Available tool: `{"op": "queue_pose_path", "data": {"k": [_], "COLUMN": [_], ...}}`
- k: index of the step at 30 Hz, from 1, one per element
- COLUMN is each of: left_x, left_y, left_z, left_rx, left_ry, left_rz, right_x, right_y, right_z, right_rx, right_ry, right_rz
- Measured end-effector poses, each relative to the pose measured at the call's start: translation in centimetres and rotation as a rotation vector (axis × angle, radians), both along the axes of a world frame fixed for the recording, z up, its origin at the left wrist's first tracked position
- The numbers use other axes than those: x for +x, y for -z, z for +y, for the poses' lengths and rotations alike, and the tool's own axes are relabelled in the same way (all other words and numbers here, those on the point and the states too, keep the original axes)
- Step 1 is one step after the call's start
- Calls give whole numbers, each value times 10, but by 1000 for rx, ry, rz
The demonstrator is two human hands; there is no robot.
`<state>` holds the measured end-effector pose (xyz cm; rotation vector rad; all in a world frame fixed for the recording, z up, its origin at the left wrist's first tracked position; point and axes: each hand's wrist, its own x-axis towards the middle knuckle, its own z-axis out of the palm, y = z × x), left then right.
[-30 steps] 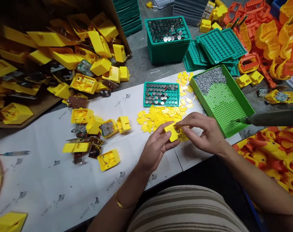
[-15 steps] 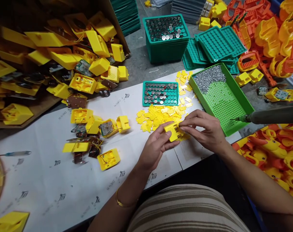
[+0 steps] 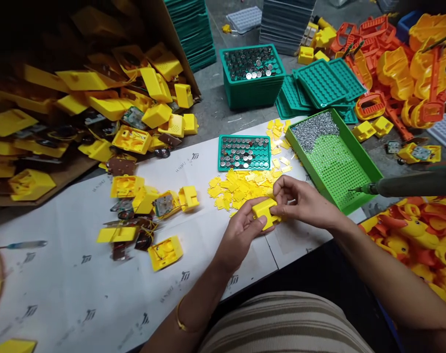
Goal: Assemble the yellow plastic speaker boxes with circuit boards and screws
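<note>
My left hand (image 3: 241, 233) grips a small yellow plastic box (image 3: 264, 211) from below and the side, just above the white paper-covered table (image 3: 79, 274). My right hand (image 3: 303, 201) pinches the box's right end, fingers curled over its top. Just behind the box lies a pile of small flat yellow covers (image 3: 245, 184). A teal tray of button cells (image 3: 245, 153) sits behind that pile. To the right stands a green perforated tray (image 3: 336, 162) with small screws heaped at its far end.
Several loose yellow boxes with circuit boards and wires (image 3: 149, 211) lie at table centre-left. A cardboard carton of yellow parts (image 3: 79, 108) fills the left. An electric screwdriver (image 3: 406, 185) hangs at right over yellow and orange ducks (image 3: 421, 230). A teal crate of cells (image 3: 252, 73) stands behind.
The box has been turned in my hands, so its open side with the cells no longer shows. My right fingers have closed over its right end. The view shifted slightly.
</note>
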<state>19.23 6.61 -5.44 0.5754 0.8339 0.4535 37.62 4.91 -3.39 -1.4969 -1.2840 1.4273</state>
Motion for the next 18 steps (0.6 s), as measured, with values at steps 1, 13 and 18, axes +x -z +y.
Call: {"op": "queue_pose_path", "data": {"k": [1,13,18], "left_x": [0,-2,-3], "left_y": [0,-1,-1], "left_z": [0,8,9], "left_rx": [-23,-166,-174], "left_ry": [-14,-90,-101], "left_rz": [-13,-1,-18], "right_x": [2,-11,-4], "right_y": [0,36,32], "right_z": [5,90,88], "right_rx": [9,321,352], "right_ry": [-4,92,125], "right_rz": [21,-917,-735]}}
